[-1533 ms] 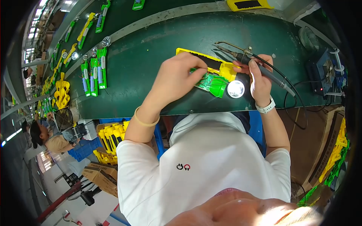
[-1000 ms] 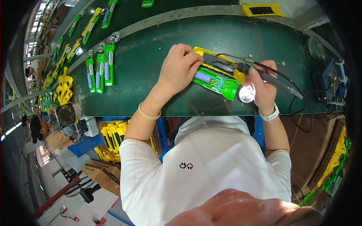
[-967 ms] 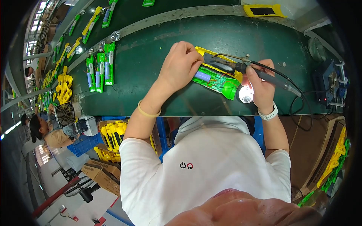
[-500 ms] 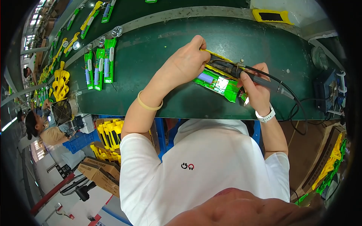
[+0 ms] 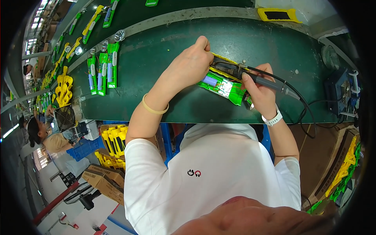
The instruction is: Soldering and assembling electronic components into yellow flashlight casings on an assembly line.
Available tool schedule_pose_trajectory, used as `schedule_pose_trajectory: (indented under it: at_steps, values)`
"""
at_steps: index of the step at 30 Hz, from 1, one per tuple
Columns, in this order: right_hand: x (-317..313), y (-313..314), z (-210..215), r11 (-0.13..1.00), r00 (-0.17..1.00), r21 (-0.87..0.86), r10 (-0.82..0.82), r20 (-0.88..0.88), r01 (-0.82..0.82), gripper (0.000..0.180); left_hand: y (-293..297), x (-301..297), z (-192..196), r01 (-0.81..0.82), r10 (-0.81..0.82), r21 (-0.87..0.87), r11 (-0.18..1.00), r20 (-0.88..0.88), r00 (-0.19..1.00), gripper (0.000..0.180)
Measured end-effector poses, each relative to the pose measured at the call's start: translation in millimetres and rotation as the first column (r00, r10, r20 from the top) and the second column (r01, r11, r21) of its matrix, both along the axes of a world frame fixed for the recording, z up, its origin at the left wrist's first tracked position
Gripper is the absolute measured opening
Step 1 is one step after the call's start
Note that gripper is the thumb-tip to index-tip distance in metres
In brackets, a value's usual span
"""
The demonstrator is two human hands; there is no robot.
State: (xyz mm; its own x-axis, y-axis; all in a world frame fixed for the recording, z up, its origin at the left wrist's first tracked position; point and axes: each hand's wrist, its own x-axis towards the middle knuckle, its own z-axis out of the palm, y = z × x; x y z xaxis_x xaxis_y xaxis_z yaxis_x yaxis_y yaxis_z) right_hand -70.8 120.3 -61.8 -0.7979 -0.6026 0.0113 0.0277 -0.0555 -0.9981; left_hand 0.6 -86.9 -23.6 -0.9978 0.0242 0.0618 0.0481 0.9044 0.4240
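My right hand [image 5: 261, 94] is closed around the grey handle of a soldering iron [image 5: 270, 82], whose tip end points toward my left hand [image 5: 191, 64]. That left hand is curled at the far left end of a yellow casing [image 5: 230, 72], its fingers closed; the fingertips are partly hidden. Under the iron and casing lies an opened green casing [image 5: 236, 96] with a blue cylindrical battery [image 5: 209, 80], a bright white board and thin wires. My left hand covers part of this green casing. What the iron's tip touches is hidden.
Several green casings with batteries [image 5: 102, 74] and small reflectors lie on the green bench at left. A yellow panel [image 5: 279, 15] sits at the back. The blue soldering station [image 5: 337, 96] stands right, its cable looping near my right wrist. Yellow parts and a fan [image 5: 65, 116] are further left.
Both hands, the iron and the casings appear slightly further left, while the whole view has also shifted a little. Each hand keeps its grip.
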Motion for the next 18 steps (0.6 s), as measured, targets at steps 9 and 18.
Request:
schedule_pose_trajectory:
  at_steps: [9,18]
  values:
    - [1.4,12.9,-2.4,0.998,1.0,-0.07,-0.002,-0.003,0.001,0.025,1.2,1.2,-2.0,-0.009,0.009,-0.02,1.0,-0.026,1.0,0.004]
    - [-12.2,34.7,6.0,0.972,0.997,-0.223,-0.069,0.046,0.077,0.024,0.5,3.9,-0.4,-0.016,0.016,0.003,1.0,-0.026,1.0,0.005]
